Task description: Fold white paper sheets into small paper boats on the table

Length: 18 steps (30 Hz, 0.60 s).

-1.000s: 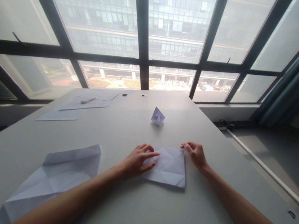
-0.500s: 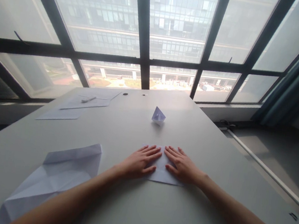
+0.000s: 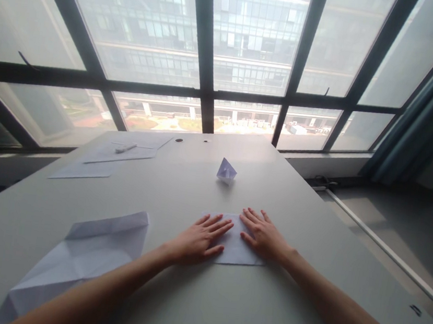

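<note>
A folded white paper (image 3: pixel 235 243) lies flat on the grey table (image 3: pixel 200 296) in front of me. My left hand (image 3: pixel 199 239) rests flat on its left part, fingers spread and pointing right. My right hand (image 3: pixel 264 236) presses flat on its right part, fingers spread and pointing left. Both palms are down on the sheet and neither hand grips anything. Farther back, a small folded paper boat (image 3: pixel 226 170) stands on the table, apart from both hands.
A larger creased white sheet (image 3: pixel 82 258) lies at the near left. Flat sheets (image 3: pixel 102 161) with a pen (image 3: pixel 125 147) on them lie at the far left. Large windows stand behind the table; a curtain (image 3: pixel 423 119) hangs on the right.
My right hand came from the paper's far right corner to its middle and folded the sheet narrower. It now presses flat beside my left hand. The view tilted slightly.
</note>
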{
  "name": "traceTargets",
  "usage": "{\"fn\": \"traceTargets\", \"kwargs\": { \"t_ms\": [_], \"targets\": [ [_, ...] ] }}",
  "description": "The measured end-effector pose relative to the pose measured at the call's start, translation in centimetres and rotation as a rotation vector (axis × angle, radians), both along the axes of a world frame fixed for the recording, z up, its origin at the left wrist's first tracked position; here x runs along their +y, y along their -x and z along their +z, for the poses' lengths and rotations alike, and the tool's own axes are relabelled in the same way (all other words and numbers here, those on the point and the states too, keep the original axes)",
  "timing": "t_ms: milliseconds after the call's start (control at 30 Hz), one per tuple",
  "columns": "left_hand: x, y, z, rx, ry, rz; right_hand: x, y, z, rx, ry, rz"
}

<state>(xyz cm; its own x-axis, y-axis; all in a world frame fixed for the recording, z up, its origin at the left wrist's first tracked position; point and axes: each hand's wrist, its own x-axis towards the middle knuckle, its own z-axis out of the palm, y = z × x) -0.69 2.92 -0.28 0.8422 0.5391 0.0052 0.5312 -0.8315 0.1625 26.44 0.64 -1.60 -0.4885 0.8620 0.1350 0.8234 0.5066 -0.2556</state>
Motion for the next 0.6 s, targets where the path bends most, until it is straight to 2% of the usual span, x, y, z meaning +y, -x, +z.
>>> {"fn": "traceTargets", "kwargs": {
  "t_ms": [200,367,533,600],
  "targets": [
    [0.7,-1.9,0.3,-0.068,-0.084,0.06,0.2,-0.3,0.0,-0.007,-0.086,-0.1],
    [1.8,-3.1,-0.4,-0.094,-0.065,0.053,0.2,-0.5,0.4,0.027,-0.198,-0.161],
    [2.0,-3.2,-0.9,-0.143,-0.078,0.041,0.0,0.0,0.5,0.092,-0.088,0.022],
    [1.8,-3.1,-1.0,-0.151,-0.087,0.045,0.0,0.2,0.3,0.086,-0.028,0.047]
  ]
}}
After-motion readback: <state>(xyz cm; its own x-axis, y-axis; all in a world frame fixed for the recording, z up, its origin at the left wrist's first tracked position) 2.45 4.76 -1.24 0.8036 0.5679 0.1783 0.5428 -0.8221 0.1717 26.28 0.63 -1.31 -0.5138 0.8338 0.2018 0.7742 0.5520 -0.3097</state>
